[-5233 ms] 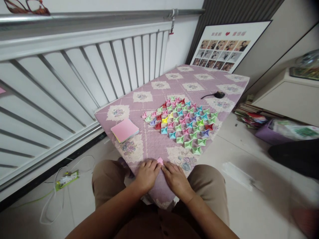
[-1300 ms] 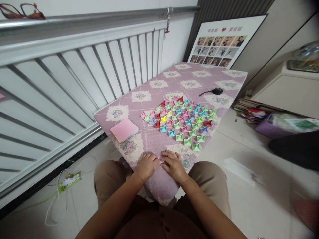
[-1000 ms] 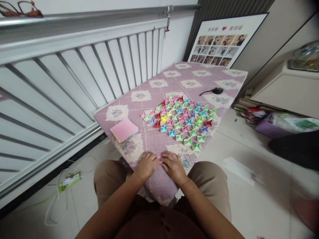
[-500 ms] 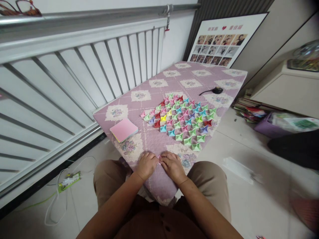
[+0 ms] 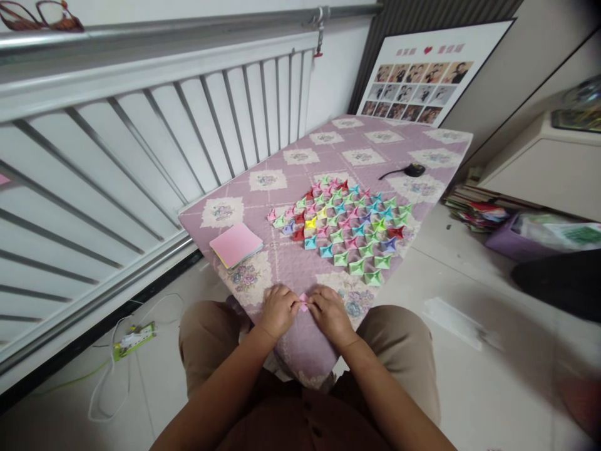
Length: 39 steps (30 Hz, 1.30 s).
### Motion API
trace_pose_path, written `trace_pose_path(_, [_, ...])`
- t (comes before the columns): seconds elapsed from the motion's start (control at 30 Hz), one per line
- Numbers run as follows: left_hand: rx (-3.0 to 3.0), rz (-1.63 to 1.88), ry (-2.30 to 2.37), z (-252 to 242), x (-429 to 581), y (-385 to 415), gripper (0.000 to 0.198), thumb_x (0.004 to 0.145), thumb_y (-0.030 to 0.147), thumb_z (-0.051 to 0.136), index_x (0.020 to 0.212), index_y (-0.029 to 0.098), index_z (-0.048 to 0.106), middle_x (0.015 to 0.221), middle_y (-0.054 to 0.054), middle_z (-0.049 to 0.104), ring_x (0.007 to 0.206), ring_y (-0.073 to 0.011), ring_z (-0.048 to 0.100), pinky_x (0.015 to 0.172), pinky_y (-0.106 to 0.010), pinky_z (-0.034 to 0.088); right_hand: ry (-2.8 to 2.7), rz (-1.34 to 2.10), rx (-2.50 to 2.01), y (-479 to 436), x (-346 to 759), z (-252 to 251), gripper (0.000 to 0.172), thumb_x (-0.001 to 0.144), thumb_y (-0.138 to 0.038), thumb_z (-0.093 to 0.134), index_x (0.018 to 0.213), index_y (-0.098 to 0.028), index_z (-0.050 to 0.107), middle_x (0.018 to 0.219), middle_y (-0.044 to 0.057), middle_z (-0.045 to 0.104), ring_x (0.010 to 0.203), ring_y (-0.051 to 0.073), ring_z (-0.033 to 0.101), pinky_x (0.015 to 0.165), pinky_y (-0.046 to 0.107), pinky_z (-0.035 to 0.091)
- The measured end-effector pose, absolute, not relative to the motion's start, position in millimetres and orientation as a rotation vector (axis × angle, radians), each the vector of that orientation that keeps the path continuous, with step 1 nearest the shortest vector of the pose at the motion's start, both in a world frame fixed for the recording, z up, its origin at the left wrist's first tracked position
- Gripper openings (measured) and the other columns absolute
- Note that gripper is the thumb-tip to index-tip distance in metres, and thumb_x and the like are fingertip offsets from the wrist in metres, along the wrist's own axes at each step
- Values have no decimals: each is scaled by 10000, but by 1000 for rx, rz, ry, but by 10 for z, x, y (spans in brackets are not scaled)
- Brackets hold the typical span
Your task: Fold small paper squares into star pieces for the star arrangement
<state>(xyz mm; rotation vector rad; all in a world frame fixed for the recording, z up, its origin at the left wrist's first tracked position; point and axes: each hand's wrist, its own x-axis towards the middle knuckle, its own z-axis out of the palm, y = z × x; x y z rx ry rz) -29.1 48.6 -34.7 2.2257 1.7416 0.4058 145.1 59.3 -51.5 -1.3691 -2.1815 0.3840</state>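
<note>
From where I stand, a white slatted metal radiator [image 5: 184, 141] runs along the left, beside a table spread with a mauve cloth [image 5: 286, 269] patterned in cream floral squares. On the cloth sit a stack of square paper sheets, pink on top [image 5: 236, 243], then slanting rows of multicoloured folded paper pieces [image 5: 337, 235], then a black object with a thin tail [image 5: 415, 170]. A white photo board [image 5: 425, 53] leans behind.

At the near corner, a small pink folded paper [image 5: 303, 298] shows pointed tips above and below the fingers; its creases are too small to read. The left hand [image 5: 280, 307], fingers curled, pinches its left side; the right hand [image 5: 330, 310], likewise curled, pinches its right.

Half a second ago the fingertips hid more of the pink; the stack and rows haven't moved.
</note>
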Motion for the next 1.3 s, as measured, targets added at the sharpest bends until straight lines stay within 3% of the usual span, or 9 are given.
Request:
trace_pose_path(0.57, [2032,306,1832,-214,-275,564,153,853,295,576,750,229,667,879,-16,650,914,-187,561,807,-343,304,-2249,318,-1632,645,1409,-419,183,862,-332,572,742,-208,633,877,57,583,916,216,476,787,326,325])
trace_pose_path(0.77, [2045,250,1846,-136,-247,571,234,885,381,527,792,228,677,913,-34,658,926,-201,562,812,-352,323,-2260,331,-1644,656,1397,-407,191,863,-347,569,745,-214,640,886,57,585,939,222,471,771,327,321])
trace_pose_path(1.3, [2026,49,1905,-68,-164,663,256,888,355,488,834,186,671,958,-86,655,931,-239,575,828,-377,359,-2199,334,-1731,668,1336,-370,201,841,-341,601,695,-208,637,866,63,590,937,224,478,757,318,318])
